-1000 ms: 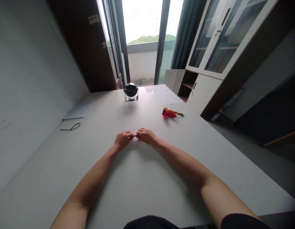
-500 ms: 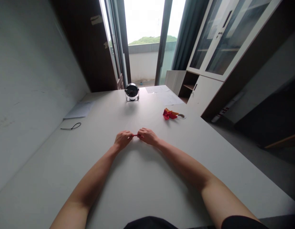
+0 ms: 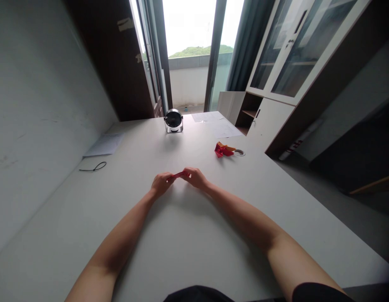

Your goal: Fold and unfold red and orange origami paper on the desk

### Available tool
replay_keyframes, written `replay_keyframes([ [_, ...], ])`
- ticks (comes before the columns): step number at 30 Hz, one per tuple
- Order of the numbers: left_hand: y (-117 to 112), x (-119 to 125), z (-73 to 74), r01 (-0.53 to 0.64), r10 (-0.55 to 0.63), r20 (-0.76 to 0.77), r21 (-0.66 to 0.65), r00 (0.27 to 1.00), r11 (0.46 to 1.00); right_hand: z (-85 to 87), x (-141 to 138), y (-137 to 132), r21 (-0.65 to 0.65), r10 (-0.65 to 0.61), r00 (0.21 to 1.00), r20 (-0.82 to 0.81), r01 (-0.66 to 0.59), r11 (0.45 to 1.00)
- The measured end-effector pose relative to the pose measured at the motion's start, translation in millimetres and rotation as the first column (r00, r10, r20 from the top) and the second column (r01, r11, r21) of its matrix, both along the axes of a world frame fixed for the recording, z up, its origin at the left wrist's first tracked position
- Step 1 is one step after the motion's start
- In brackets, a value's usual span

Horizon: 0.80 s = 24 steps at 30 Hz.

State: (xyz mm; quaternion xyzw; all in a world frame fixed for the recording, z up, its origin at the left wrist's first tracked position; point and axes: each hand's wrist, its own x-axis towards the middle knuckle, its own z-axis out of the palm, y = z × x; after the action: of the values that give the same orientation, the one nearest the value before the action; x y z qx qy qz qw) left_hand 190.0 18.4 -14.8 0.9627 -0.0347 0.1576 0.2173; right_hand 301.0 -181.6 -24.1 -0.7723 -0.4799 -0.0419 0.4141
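Both my hands meet at the middle of the white table (image 3: 188,235). Between them is a small piece of red paper (image 3: 179,175), pinched at each end. My left hand (image 3: 161,183) has its fingers curled on the paper's left end. My right hand (image 3: 196,178) has its fingers closed on the right end. The paper is lifted a little off the table and tilts up to the right. Most of the paper is hidden by my fingers.
A small pile of folded red and orange paper (image 3: 223,149) lies to the right, beside a round cable hole (image 3: 238,153). A small round fan (image 3: 173,121) stands at the far edge. Paper sheets (image 3: 103,144) and a black cable tie (image 3: 93,167) lie at left.
The red paper has risen slightly between my fingers and more of it shows. My hands have stayed at the same spot.
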Motion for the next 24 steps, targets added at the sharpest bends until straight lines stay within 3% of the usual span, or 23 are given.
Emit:
replay_keyframes([
  [5, -1.7, -0.1, -0.2, 0.023, -0.038, -0.083, -0.177, 0.996, 0.984, 3.7, -2.9, -0.6, 0.040, -0.011, 0.997, -0.071, 0.014, 0.999],
  [11, -2.1, -0.6, 1.4, 0.024, -0.042, -0.099, -0.174, 0.994, 0.985, 6.4, -5.3, -3.0, 0.043, -0.013, 0.999, -0.045, 0.015, 0.999],
  [19, -3.2, -1.0, 2.7, 0.015, -0.039, -0.118, -0.198, 0.992, 0.980, 3.4, -3.2, -0.5, 0.143, 0.009, 0.997, -0.077, 0.002, 0.990],
  [24, -4.9, -0.7, 0.0, 0.036, -0.062, -0.092, -0.259, 0.994, 0.965, 0.4, -3.4, 0.9, 0.109, 0.053, 0.995, -0.081, -0.044, 0.993],
])
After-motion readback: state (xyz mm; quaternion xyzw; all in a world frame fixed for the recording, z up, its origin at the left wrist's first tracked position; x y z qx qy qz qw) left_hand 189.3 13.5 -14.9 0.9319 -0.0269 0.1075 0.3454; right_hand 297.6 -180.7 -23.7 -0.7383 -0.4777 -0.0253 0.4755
